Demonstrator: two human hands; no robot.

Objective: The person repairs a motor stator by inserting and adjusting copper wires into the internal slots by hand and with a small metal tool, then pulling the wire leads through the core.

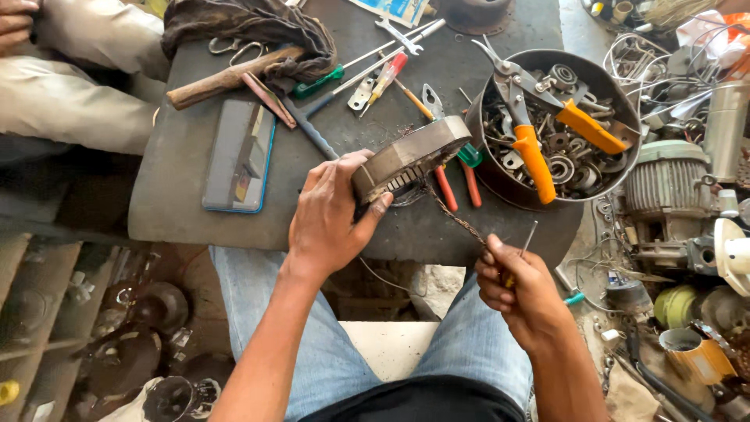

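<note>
My left hand (pixel 332 215) grips a round grey metal motor stator ring (pixel 410 152), tilted on edge over the dark work table (pixel 187 187). A twisted strand of copper wire (pixel 457 219) runs from the ring's underside down to my right hand (pixel 523 289). That hand is closed on the wire end and also on a thin tool with a yellow handle whose metal tip (pixel 530 234) points up.
A round metal bowl (pixel 500 176) of bearings and washers holds orange-handled shears (pixel 535 160). Screwdrivers (pixel 355 70), a hammer (pixel 226 78), a phone (pixel 238 156), a dark rag and red-handled pliers lie on the table. Motors and scrap wire crowd the right. Another person's sleeve (pixel 70 86) is at upper left.
</note>
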